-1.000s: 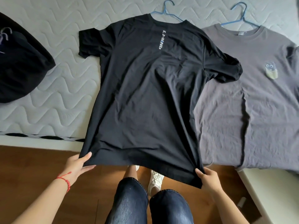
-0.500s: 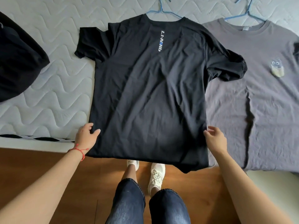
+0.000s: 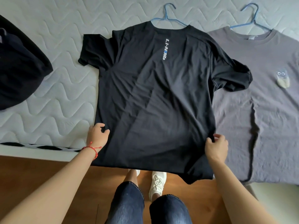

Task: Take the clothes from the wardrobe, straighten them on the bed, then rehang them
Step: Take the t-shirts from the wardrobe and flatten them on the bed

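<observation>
– Where is the black T-shirt [image 3: 153,102] lying?
– It is lying flat on the bed [image 3: 53,88], hem overhanging the edge
– And the hands?
– Left hand [image 3: 97,136] and right hand [image 3: 216,147] are each pinching a side seam, beside the grey T-shirt [image 3: 267,110]

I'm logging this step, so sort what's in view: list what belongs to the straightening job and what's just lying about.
In the job:
black T-shirt
its blue hanger
left hand
right hand
bed

Lying about:
grey T-shirt
dark garment
</observation>
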A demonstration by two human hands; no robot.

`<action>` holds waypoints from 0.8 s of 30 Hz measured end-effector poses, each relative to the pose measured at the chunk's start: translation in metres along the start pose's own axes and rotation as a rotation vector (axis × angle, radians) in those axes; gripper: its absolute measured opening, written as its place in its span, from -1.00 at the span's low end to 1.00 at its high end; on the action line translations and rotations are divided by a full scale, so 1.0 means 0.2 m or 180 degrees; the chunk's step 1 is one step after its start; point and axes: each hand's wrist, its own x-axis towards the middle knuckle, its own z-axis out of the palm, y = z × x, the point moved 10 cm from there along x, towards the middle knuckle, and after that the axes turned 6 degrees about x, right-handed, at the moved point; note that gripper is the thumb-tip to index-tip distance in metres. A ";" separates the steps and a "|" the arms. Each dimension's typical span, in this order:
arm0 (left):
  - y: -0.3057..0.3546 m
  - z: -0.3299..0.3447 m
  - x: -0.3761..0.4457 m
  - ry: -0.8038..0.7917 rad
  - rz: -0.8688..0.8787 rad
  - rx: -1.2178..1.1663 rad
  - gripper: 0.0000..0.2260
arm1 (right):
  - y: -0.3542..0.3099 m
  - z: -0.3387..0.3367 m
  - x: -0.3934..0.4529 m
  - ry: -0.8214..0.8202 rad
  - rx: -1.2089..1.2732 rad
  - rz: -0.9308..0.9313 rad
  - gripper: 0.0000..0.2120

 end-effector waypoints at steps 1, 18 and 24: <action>0.00 -0.01 -0.01 -0.0039 0.0015 0.0017 -0.68 | -0.05 0.03 -0.04 -0.0086 -0.0056 -0.0126 -0.67; -0.38 -0.36 -0.81 -0.0601 -0.0082 -0.1329 -0.91 | -0.20 0.12 -0.89 -0.1674 -0.0509 -0.0665 -0.73; -0.88 -0.43 -1.16 -0.0401 -0.0444 -0.1963 -0.77 | -0.29 0.17 -1.26 -0.1990 -0.0914 -0.1055 -0.75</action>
